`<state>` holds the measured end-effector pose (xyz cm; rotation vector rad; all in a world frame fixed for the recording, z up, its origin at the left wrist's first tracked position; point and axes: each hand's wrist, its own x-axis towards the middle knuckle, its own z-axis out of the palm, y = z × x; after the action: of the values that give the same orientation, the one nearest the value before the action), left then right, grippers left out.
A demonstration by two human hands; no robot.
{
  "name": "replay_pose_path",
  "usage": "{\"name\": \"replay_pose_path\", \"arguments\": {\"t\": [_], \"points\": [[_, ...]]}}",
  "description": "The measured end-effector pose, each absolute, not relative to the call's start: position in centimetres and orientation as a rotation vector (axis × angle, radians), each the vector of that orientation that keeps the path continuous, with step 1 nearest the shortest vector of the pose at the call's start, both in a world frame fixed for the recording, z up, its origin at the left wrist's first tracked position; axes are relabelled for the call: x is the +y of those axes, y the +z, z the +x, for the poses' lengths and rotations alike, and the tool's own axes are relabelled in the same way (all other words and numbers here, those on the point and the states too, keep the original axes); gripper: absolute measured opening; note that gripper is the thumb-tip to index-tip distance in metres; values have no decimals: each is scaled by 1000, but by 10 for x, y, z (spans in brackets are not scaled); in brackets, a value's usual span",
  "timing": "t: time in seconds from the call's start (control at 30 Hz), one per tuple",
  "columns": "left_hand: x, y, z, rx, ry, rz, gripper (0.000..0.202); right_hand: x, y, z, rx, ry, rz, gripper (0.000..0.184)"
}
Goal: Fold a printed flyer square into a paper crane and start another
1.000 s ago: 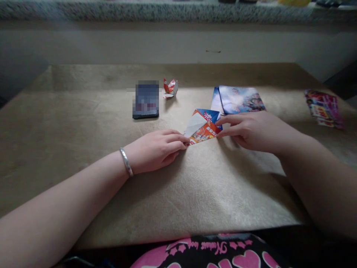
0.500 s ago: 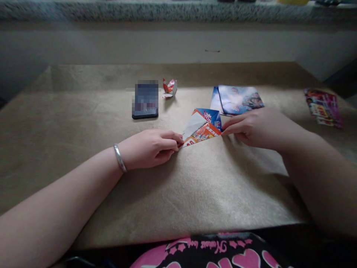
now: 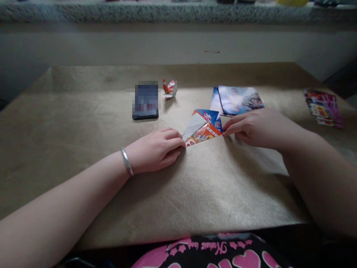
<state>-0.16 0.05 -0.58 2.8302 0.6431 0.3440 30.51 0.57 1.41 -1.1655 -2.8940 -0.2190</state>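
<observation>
At mid-frame, the folded paper [image 3: 203, 127] is best kept flat and pressed evenly along its lower edge. Its left corner is covered by the curled left hand [image 3: 157, 149], whether pinched or merely pressed cannot be told; its right corner is pinched by the nearly closed right hand [image 3: 253, 128]. Glossy printed flaps [image 3: 206, 132] and a pale panel [image 3: 193, 125] are set on the leathery, gold-brown counter [image 3: 178, 201].
</observation>
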Motion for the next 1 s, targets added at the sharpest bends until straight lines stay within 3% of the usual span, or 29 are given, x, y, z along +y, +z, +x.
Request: {"name": "replay_pose_path", "arguments": {"t": [0.67, 1.0], "points": [[6, -2, -11, 504, 333, 2748, 17, 2, 17, 305, -2893, -215, -1194, 41], [6, -1, -11, 491, 339, 2746, 17, 1, 8, 298, -2744, -356, -1231, 25]]}}
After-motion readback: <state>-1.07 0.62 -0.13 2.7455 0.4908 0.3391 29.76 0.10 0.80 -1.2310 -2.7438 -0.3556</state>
